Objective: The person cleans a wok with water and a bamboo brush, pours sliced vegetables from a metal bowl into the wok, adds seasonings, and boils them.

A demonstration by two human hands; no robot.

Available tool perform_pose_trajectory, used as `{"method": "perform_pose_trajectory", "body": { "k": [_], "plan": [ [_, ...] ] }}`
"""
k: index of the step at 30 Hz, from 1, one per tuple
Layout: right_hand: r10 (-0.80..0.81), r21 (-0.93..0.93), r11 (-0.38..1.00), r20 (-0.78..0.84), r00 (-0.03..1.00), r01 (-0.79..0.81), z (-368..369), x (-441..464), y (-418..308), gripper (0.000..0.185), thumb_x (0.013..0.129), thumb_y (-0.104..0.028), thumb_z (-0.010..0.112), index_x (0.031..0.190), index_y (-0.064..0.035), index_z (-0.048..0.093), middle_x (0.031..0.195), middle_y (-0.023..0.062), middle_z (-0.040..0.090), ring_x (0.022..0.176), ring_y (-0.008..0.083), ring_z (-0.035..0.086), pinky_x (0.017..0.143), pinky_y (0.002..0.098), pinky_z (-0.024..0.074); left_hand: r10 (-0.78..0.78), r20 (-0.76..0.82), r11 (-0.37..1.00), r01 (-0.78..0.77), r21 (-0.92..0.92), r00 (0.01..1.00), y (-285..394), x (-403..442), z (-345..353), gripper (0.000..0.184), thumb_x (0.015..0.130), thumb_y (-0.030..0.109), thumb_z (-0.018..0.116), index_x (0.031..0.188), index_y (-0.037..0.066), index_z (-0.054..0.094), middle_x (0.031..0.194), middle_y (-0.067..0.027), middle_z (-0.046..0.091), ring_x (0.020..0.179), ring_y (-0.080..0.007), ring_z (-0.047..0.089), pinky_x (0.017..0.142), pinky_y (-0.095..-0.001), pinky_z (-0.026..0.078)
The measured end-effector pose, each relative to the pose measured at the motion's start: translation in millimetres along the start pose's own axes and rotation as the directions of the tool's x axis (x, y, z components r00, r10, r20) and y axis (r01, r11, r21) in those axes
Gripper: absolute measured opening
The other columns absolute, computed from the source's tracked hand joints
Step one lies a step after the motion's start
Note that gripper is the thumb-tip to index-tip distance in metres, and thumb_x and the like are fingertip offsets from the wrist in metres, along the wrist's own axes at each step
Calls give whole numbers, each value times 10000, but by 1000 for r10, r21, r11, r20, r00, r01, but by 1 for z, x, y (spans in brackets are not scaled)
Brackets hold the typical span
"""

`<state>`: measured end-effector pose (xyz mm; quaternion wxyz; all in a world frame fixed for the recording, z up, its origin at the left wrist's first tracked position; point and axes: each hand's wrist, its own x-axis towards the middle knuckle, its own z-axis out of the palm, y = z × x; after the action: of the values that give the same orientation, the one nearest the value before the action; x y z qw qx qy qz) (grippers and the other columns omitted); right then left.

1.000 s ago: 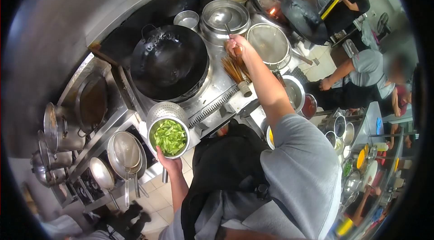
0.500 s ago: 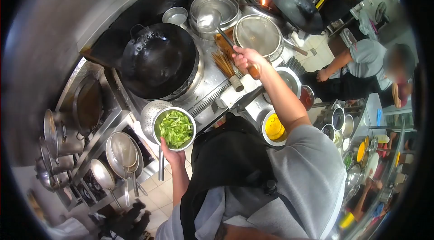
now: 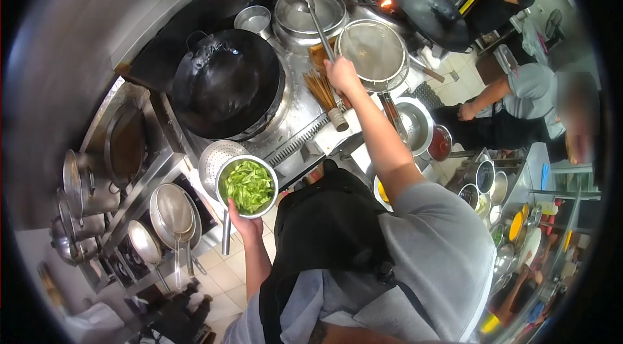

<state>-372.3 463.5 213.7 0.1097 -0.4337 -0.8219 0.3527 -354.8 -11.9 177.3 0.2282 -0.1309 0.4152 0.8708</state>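
My left hand [image 3: 246,222] is closed on a round metal pan [image 3: 275,183] with a straight handle, holding it level near my apron. Cut green vegetables [image 3: 249,187] fill the pan. My right hand [image 3: 342,75] is stretched forward, its fingers wrapped round the handle of a ladle [image 3: 322,34]. The bowl of that ladle is over or in a wide metal pot [image 3: 340,18]; whether it touches the contents I cannot tell. A large black wok [image 3: 227,88] sits on the stove to the left of the ladle, with no food visible in it.
A bamboo brush [image 3: 328,101] lies beside the wok. A round mesh strainer [image 3: 372,51] rests right of my right hand. A perforated metal bowl [image 3: 211,154] is partly behind the pan. Flame [image 3: 387,3] shows at the far burner. A co-worker [image 3: 513,101] stands to the right.
My right hand has moved forward and slightly left, taking the ladle's bowl farther back over the pot. The pan in my left hand has shifted slightly left.
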Motion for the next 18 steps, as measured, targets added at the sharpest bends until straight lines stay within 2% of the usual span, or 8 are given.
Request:
{"method": "perform_pose_trajectory", "body": {
  "k": [1, 2, 4, 7, 11, 15, 17, 18],
  "plan": [
    [106, 78, 990, 116, 988, -115, -8, 13, -20, 470, 1022, -329, 546, 966, 128, 639, 793, 312, 695, 754, 426, 727, 761, 488, 581, 8, 7, 1000, -8, -10, 1000, -1, -3, 2, 559, 1052, 417, 503, 1443, 20, 464, 1409, -144, 577, 1260, -291, 590, 1074, -449, 474],
    [96, 81, 991, 120, 988, -106, 0, 34, -22, 470, 1022, -329, 546, 966, 128, 639, 793, 312, 695, 754, 426, 727, 761, 488, 581, 19, 15, 1000, -19, -21, 1000, -1, -4, 5, 558, 1052, 417, 503, 1443, 21, 464, 1408, -142, 578, 1260, -290, 590, 1072, -449, 476],
    [84, 89, 993, -61, 995, -79, 33, 78, -8, 471, 1030, -316, 527, 925, 124, 660, 740, 254, 711, 644, 354, 732, 704, 443, 598, 47, -13, 999, -47, -21, 999, -3, -11, 7, 563, 1052, 423, 500, 1446, 22, 460, 1417, -143, 570, 1260, -293, 589, 1073, -453, 476],
    [47, 54, 998, -180, 983, -38, 72, 133, 16, 444, 1028, -267, 516, 919, 121, 704, 805, 301, 709, 719, 399, 735, 734, 464, 598, 95, -74, 995, -95, 4, 993, -12, -20, -2, 631, 1032, 479, 495, 1479, 37, 431, 1448, -156, 546, 1291, -333, 564, 1089, -509, 455],
    [182, 191, 965, 16, 983, -182, 72, 145, 6, 474, 1052, -275, 474, 936, 138, 675, 736, 258, 715, 632, 344, 736, 647, 430, 603, 126, -93, 991, -130, -38, 988, -19, -32, 3, 604, 1048, 435, 492, 1476, 14, 419, 1437, -159, 551, 1287, -313, 573, 1079, -474, 475],
    [234, 234, 945, 12, 972, -230, 85, 149, -4, 494, 1063, -295, 454, 904, 125, 660, 691, 227, 709, 590, 323, 729, 601, 425, 598, 112, -111, 993, -115, -20, 987, -18, -40, 1, 636, 1034, 465, 512, 1479, 21, 419, 1449, -158, 542, 1295, -313, 565, 1087, -472, 466],
    [312, 516, 802, 67, 948, -301, 95, 151, -10, 501, 1071, -318, 442, 853, 89, 633, 646, 202, 687, 506, 301, 690, 534, 412, 569, 89, -101, 996, -92, -22, 991, -14, -32, -6, 640, 1031, 470, 517, 1479, 24, 421, 1448, -157, 542, 1293, -313, 565, 1088, -470, 464],
    [316, 521, 798, 64, 947, -302, 102, 158, -4, 501, 1071, -318, 442, 853, 89, 633, 646, 202, 687, 506, 301, 690, 534, 412, 569, 68, -94, 997, -71, -20, 993, -10, -30, -9, 643, 1029, 474, 523, 1479, 26, 422, 1447, -156, 542, 1292, -312, 565, 1088, -468, 461]
  ]
}}
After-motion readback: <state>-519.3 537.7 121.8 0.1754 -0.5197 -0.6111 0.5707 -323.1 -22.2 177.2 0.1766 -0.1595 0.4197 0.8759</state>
